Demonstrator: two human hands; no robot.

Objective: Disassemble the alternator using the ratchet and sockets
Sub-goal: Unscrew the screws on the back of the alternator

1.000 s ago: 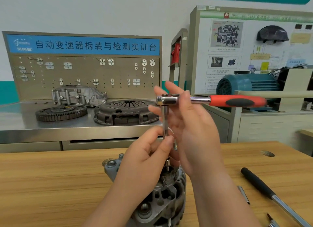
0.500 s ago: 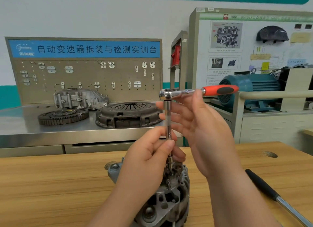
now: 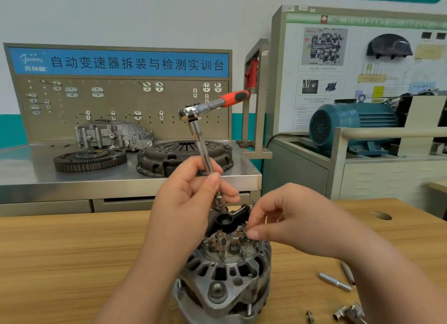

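1. The alternator (image 3: 225, 273) stands on the wooden table (image 3: 60, 251) directly in front of you, between your forearms. Its open rear end faces up, and a black housing (image 3: 227, 218) sits on the far side of that top.
2. Your left hand (image 3: 188, 202) is clamped on the lower part of the extension bar (image 3: 203, 149), with the thumb in front and the fingers wrapped behind.
3. The ratchet (image 3: 212, 104) sits on top of the bar. Its red handle points up and away to your right, and no hand is on it.
4. The bar's long axis is tilted, not upright. Its top leans away to the left and its lower end comes down just beside the black housing. Your fingers hide whether the tip is seated on a fastener.
5. Your right hand (image 3: 297, 224) is curled, and the thumb and fingertips (image 3: 251, 234) meet at the terminals on the right of the alternator's top. You cannot tell whether they pinch a small part or only touch there.
6. The coming move turns on this relation: the bar's tip lies near your right fingertips, to their left and farther from you, with the housing between them. Your right hand is the nearer one to the terminals, while the handle is high above it, so you would likely need to bring the bar upright first.
7. Loose bits (image 3: 335, 280) lie on the table to your right.
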